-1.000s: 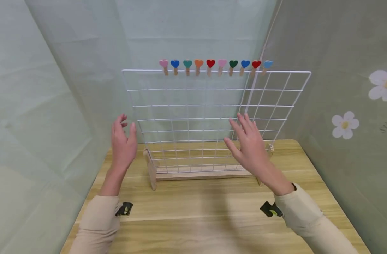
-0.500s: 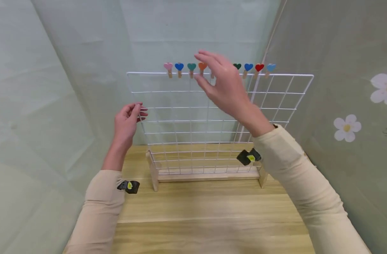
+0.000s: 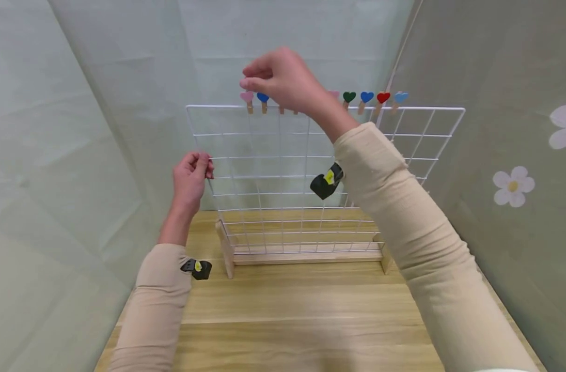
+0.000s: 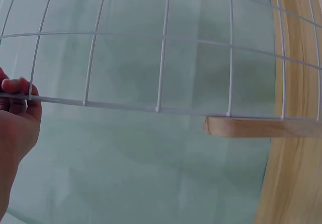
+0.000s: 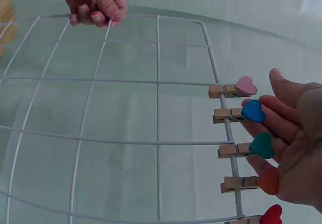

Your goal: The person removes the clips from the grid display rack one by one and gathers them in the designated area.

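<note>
Counter of pale wood, bearing a white wire grid upright in a wooden base, set toward 12 o'clock. Green fabric backdrop on all sides, printed daisies at 3 o'clock.

Left hand clenched round the grid's left edge wire at 9 o'clock, steadying the panel; same grip confirmed in right wrist view.

Right hand raised at the top rail, 12 o'clock, fingers extended, loosely bent, behind the heart clips, thumb forward. Fingertips close to the pink heart clip and blue heart clip; no clip grasped as far as visible. Teal clip and orange clip directly in front of the palm.

Progress, as judged: all visible clips seated on the top rail, none removed, none on the counter. Removal not yet begun; the whole row remains.
</note>
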